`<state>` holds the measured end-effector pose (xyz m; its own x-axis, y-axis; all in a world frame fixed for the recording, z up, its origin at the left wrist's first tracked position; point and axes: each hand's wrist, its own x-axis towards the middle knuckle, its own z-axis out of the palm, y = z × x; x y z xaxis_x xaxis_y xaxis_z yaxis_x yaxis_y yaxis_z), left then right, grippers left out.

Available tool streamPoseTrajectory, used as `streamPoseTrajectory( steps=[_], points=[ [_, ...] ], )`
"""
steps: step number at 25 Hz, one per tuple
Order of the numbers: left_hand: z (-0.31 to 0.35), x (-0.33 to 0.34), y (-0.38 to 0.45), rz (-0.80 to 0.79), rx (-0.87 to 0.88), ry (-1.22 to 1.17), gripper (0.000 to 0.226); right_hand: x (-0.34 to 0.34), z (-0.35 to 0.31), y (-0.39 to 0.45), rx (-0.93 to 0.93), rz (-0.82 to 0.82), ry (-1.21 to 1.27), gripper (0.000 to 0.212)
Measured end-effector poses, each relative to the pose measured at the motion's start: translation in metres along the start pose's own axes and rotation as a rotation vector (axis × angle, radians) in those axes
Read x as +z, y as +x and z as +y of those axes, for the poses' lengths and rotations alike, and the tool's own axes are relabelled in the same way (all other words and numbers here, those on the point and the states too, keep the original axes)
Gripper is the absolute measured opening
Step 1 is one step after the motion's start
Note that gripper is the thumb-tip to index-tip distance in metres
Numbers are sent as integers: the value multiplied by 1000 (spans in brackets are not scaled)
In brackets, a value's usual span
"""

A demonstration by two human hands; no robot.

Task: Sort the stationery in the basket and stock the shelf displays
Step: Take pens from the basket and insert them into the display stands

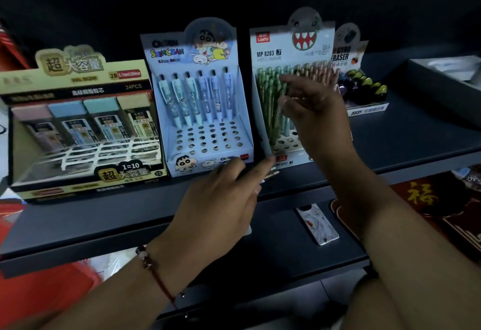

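Note:
My left hand rests at the shelf's front edge, fingers curled over a few thin pencils whose rose-gold ends stick out to the right; its forefinger points at the shark display box. That box holds several green and rose-gold mechanical pencils upright in holes. My right hand hovers in front of them, fingers spread and blurred, thumb and forefinger apart near a green pencil's top, gripping nothing that I can see. To the left, the cartoon pen display has one back row of pens and many empty holes.
A lead-refill display box stands at the far left of the dark shelf, and an eraser display at the right. A grey tray sits far right. On the lower shelf lie a white card and red decorations.

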<state>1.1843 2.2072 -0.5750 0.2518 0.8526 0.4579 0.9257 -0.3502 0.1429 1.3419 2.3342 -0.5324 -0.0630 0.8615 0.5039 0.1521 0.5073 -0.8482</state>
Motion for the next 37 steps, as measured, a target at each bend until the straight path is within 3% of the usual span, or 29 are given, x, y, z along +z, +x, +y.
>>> streamPoseTrajectory(
  steps=[6, 16, 19, 22, 24, 27, 37],
  points=[
    [-3, -6, 1, 12, -31, -3, 54, 17, 9, -1, -85, -28, -157, 36],
    [-5, -14, -7, 42, -81, 3, 51, 6, 5, -20, 68, -87, -110, 41],
    [-3, -18, -9, 38, -111, -26, 52, -8, -6, -31, 199, -248, -111, 23],
    [0, -22, -8, 68, -131, -74, 53, -15, -21, -49, 462, -595, 159, 21],
    [5, -24, -8, 62, -138, -141, 54, -13, -27, -61, 512, -703, 250, 18],
    [15, -26, -9, 54, -137, -219, 55, -12, -31, -71, 549, -639, 295, 13],
    [24, -24, -3, 88, -198, -323, 46, -74, -33, -53, 763, -66, 485, 7]
  ],
)
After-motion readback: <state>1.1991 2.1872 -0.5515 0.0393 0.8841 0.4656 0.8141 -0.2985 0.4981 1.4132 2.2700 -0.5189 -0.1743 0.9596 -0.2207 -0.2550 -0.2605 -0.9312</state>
